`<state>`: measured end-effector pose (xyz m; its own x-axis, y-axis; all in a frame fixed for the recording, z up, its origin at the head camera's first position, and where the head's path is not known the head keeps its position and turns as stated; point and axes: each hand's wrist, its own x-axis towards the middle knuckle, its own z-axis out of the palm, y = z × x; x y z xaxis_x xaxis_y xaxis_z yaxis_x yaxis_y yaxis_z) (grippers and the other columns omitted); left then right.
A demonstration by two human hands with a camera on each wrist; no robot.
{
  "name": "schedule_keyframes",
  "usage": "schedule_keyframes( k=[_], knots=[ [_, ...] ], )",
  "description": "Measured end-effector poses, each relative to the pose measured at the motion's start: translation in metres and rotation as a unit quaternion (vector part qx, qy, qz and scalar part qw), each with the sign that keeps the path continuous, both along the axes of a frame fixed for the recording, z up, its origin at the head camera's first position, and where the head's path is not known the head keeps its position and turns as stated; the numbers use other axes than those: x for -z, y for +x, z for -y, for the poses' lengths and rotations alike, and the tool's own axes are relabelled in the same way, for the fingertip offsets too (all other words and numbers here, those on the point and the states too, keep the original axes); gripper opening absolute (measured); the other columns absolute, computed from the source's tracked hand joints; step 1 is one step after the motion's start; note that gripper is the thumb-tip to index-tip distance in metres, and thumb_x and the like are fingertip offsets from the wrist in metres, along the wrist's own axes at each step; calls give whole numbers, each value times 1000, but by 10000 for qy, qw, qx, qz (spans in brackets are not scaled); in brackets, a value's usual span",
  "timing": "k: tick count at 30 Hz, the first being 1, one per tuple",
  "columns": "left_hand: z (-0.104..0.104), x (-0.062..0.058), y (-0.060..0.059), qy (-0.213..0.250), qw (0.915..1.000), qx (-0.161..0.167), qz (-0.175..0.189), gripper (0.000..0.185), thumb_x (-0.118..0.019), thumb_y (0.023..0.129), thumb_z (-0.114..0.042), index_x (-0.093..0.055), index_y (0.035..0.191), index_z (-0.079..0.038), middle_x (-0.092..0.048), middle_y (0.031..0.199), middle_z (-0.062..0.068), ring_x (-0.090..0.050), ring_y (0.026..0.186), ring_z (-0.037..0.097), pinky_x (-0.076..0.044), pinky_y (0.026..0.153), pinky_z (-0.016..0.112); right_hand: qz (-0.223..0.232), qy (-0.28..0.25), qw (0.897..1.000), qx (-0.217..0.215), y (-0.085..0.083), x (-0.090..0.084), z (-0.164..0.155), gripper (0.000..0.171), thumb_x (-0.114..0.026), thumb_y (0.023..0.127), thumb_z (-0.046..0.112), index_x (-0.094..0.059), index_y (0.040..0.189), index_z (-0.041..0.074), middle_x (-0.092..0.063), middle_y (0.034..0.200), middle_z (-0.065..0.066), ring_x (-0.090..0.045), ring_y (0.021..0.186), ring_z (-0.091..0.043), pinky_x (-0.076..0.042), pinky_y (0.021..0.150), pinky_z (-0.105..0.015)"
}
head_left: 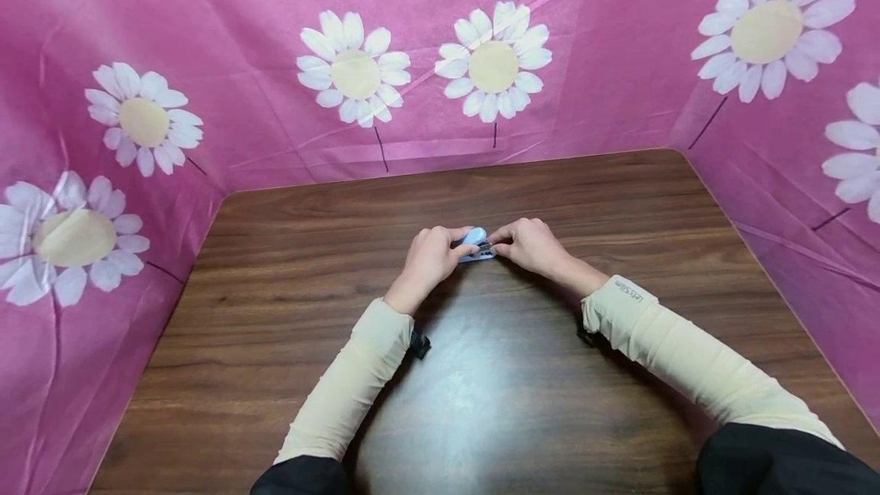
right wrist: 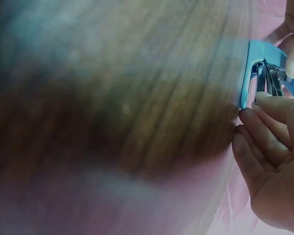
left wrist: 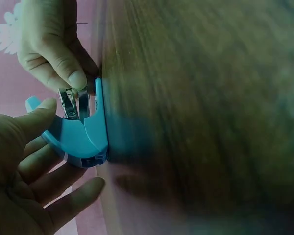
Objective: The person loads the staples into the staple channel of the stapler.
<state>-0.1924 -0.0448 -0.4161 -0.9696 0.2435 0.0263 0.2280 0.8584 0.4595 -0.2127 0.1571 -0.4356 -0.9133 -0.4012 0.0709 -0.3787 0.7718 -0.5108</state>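
Observation:
A small light-blue stapler [head_left: 474,237] rests on the wooden table with its top raised, showing the metal magazine [left wrist: 82,104] inside. My left hand [head_left: 429,257] holds the stapler's rear from the left. In the left wrist view, its thumb lies on the raised blue top [left wrist: 71,134], while the lower fingers spread behind the body. From the other side, my right hand [head_left: 532,245] pinches the front end of the metal part. Its thumb tip presses there in the right wrist view, with the other fingers [right wrist: 264,132] close to the tabletop.
The brown wood-grain table [head_left: 275,312] has a far edge beyond the hands. A pink cloth [head_left: 261,44] printed with white daisies hangs around its back and sides. Both forearms wear cream sleeves [head_left: 344,396], with a dark wrist device [head_left: 419,344] under the left one.

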Motion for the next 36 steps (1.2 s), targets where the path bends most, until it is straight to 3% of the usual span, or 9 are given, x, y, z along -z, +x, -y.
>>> schedule_keyframes(
  k=[7,15,19,24,30,36],
  knots=[
    [-11,1,-3,-663,9971,347,-113,37,-68,87,-47,-68,123,-37,-74,114,0,-71,90,25,-53,66,39,-201,27,9997,-148,-1,5,-2,16,-75,83,18,-79,98,13,-76,100,-6,-69,99,-26,-51,88,-46],
    [-18,-3,-5,-1051,9914,708,-329,21,-67,91,-39,-73,110,-31,-75,99,-1,-70,83,26,-54,64,39,-239,-23,9997,-34,-1,5,-2,15,-75,82,16,-78,95,10,-75,95,-7,-68,95,-26,-50,86,-46],
    [-20,-5,-7,-1142,9896,781,-400,22,-68,90,-38,-74,110,-31,-76,97,-1,-70,83,26,-54,65,39,-219,-11,9998,-31,-2,3,-1,14,-74,82,16,-78,95,10,-75,96,-7,-68,96,-26,-50,87,-46],
    [-19,0,-8,-965,9912,808,-406,23,-67,91,-38,-73,112,-30,-75,100,-1,-69,84,25,-54,68,39,-215,51,9998,-29,-3,5,-3,15,-74,83,17,-77,96,10,-74,98,-8,-67,97,-26,-50,88,-46],
    [-11,10,-7,-257,9982,491,-206,35,-68,89,-42,-69,123,-33,-74,111,-3,-68,90,23,-54,76,38,-49,18,10000,-17,-1,6,-4,16,-73,84,20,-77,98,12,-75,100,-7,-68,99,-26,-51,89,-45],
    [-5,9,-8,187,9989,418,-46,40,-70,87,-43,-67,126,-33,-73,117,-4,-65,90,20,-51,75,36,-97,-30,9999,-63,-1,4,-6,16,-74,84,21,-77,98,14,-76,99,-6,-69,97,-24,-51,87,-44]
  ],
)
